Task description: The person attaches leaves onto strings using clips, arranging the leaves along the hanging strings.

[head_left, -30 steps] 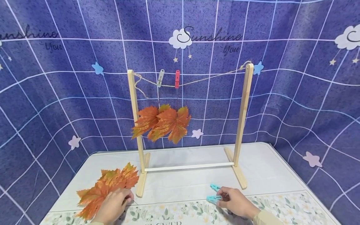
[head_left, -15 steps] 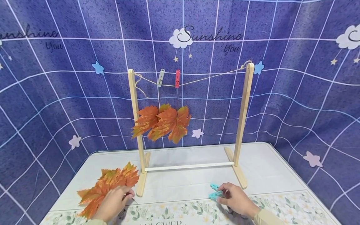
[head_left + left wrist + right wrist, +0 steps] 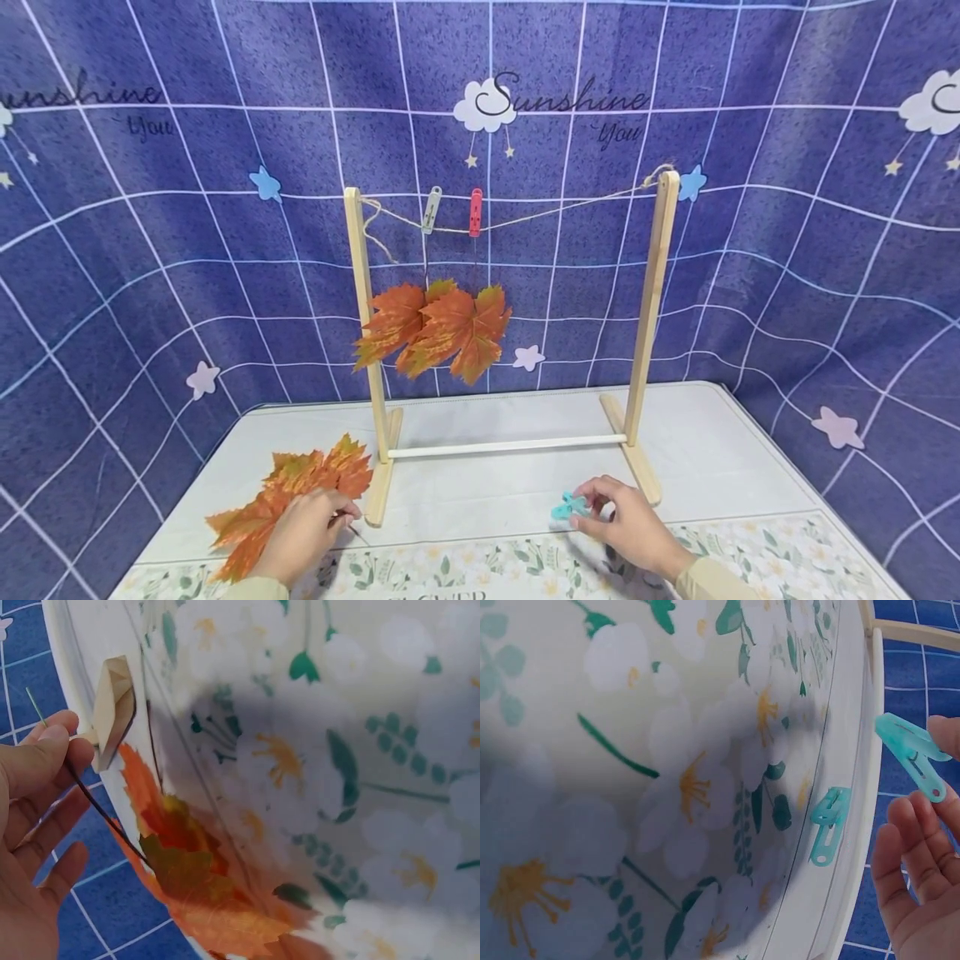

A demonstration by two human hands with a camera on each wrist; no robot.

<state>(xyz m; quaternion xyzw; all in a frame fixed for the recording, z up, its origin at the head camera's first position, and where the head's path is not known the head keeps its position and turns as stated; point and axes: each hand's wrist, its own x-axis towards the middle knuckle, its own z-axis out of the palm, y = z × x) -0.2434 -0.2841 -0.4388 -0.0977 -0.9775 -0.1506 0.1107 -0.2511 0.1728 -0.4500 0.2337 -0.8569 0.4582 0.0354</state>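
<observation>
My left hand point(image 3: 306, 533) pinches the thin dark stem point(image 3: 106, 816) of an orange artificial maple leaf point(image 3: 206, 896) between thumb and fingertip. Beside and beneath that hand lie more overlapping leaves point(image 3: 262, 507). My right hand point(image 3: 628, 527) holds a teal clothespin point(image 3: 911, 756) between thumb and finger, above the table. A second teal clothespin point(image 3: 829, 827) lies on the table; in the head view the two overlap. Two leaves point(image 3: 450, 329) hang from a string point(image 3: 555, 208), one under a grey clothespin point(image 3: 431, 211), the other under a red clothespin point(image 3: 476, 213).
A wooden stand point(image 3: 651, 308) with two uprights and a white crossbar point(image 3: 510, 447) carries the sagging string. The white table point(image 3: 697, 433) has a floral-printed front part point(image 3: 465, 567). Behind hangs a blue gridded cloth point(image 3: 585, 50).
The right hand's clothespin has risen slightly off the table and turned, and now overlaps the other one in the head view. The left hand has barely moved.
</observation>
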